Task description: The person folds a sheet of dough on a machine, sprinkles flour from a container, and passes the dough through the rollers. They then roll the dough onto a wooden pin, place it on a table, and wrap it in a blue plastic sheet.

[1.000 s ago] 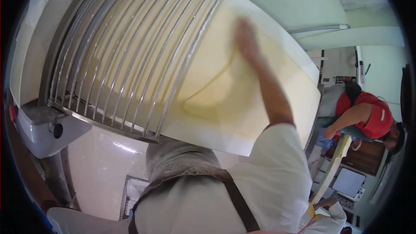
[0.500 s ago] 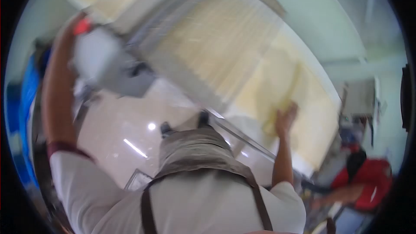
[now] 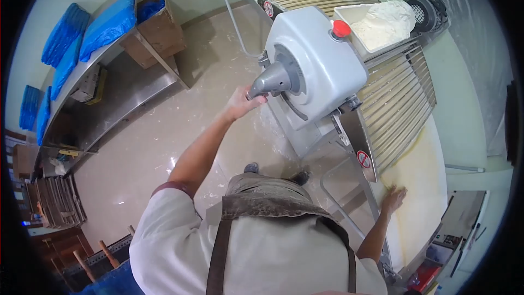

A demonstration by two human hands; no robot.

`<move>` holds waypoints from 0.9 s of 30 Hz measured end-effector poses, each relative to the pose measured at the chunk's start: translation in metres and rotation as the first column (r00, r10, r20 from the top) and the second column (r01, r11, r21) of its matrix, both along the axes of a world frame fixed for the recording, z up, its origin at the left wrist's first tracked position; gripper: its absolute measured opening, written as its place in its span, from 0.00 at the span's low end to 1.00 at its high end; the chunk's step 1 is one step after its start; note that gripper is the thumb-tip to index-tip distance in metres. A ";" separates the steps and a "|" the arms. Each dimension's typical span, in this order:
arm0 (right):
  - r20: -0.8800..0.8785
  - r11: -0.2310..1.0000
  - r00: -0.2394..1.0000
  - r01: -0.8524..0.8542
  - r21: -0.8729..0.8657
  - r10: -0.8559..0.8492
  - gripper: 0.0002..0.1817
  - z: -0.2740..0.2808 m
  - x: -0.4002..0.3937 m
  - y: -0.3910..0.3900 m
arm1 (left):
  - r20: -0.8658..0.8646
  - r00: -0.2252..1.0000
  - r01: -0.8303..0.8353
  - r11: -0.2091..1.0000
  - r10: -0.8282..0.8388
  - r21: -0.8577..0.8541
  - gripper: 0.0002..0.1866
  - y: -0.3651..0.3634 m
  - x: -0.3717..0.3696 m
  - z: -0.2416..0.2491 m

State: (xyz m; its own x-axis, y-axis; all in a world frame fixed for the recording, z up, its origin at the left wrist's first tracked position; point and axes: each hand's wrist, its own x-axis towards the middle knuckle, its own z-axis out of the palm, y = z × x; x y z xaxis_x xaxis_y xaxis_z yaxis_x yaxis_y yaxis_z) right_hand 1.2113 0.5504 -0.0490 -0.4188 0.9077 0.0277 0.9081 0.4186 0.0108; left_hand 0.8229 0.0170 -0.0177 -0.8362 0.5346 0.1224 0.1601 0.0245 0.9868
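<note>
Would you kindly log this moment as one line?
left hand: gripping grey handle | right hand: open, on pale belt | tub: holds white powder, beside red button

Head-worn camera, close and wide-angle
Looks forward and down over the apron (image 3: 273, 206), dough sheeter (image 3: 319, 68) near right.

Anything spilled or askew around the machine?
White smears and specks on the floor beside the machine look odd; possibly spilled powder, though I can't confirm what it is. Nothing looks plainly askew.
</note>
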 end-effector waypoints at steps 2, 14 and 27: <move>0.005 0.999 0.999 -0.036 0.000 0.036 0.37 -0.002 -0.008 -0.004 | 0.002 0.985 -0.171 0.985 0.171 -0.027 0.26 0.010 0.010 -0.018; -0.185 0.923 0.905 -0.383 0.039 0.384 0.29 -0.008 -0.056 -0.028 | -0.389 0.882 -0.314 0.947 0.265 -0.066 0.15 0.005 -0.009 -0.002; -0.315 0.892 0.844 -0.452 0.018 0.434 0.25 0.003 -0.107 -0.005 | -0.482 0.847 -0.143 0.969 0.224 0.200 0.47 0.017 -0.027 0.029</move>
State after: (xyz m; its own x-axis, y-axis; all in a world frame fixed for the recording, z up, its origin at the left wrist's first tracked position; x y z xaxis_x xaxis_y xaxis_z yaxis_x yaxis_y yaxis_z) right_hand 1.1047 0.5449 -0.0463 -0.7558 0.6311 0.1744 0.5800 0.7689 -0.2689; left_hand 0.7963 0.0339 0.0110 -0.7217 0.3183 0.6147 0.6378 -0.0394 0.7692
